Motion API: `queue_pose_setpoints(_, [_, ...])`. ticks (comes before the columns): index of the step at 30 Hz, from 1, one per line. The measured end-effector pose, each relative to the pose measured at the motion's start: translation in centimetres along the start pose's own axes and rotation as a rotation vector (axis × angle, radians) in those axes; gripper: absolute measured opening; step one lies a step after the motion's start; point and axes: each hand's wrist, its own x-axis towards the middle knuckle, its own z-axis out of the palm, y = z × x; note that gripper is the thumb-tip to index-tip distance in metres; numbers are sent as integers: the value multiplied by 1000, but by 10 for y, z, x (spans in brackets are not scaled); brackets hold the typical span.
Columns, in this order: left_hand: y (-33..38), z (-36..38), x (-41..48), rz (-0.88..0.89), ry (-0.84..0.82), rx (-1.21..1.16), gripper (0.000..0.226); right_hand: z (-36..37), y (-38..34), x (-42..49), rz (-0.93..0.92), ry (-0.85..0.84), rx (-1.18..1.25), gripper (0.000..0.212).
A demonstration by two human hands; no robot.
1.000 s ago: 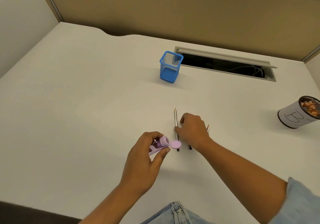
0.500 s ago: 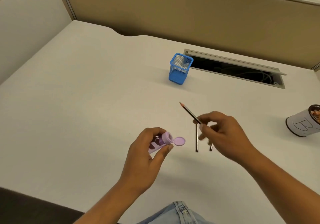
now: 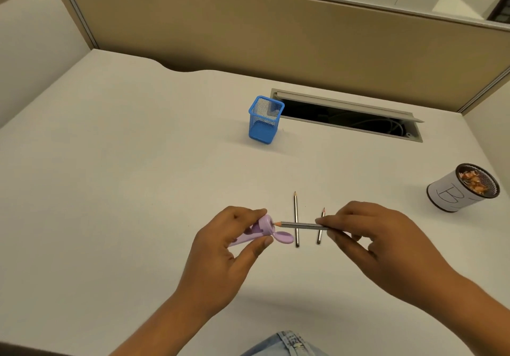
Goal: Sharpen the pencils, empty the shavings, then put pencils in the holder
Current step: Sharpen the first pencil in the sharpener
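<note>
My left hand [image 3: 220, 256] grips a lilac tube-shaped sharpener [image 3: 255, 230] with its round cap [image 3: 284, 237] flipped open and hanging. My right hand [image 3: 378, 248] pinches a grey pencil [image 3: 299, 225] held level, its tip pointing left and just touching the sharpener's mouth. Two more pencils lie on the white desk below the held one: a longer one [image 3: 296, 209] and a shorter one [image 3: 323, 213], both with tips pointing away from me. The blue mesh holder [image 3: 265, 119] stands upright farther back and holds nothing I can see.
A white cup marked "B" [image 3: 458, 193] with shavings inside stands at the right. An open cable slot [image 3: 347, 115] runs along the desk's back, behind the holder. A tan partition wall [image 3: 276, 38] closes the far side.
My right hand lifted one pencil off the desk, turned it level and brought its tip to the sharpener. The left hand kept the sharpener. The camera tilted up slightly.
</note>
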Motion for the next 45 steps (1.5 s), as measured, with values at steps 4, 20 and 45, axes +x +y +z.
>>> queue_pose_setpoints(4, [5,0,1,22,-90,41,28,-9,-1,-2,-89,17,-76,26])
queue_pose_setpoints(20, [46,-3,4,20,-203,-168,21,-30,7,-9,-417,237,-109,18])
queue_pose_setpoints(45, [41,5,2,184,-313,-132,20,-54,-16,-6,20,-223,31,32])
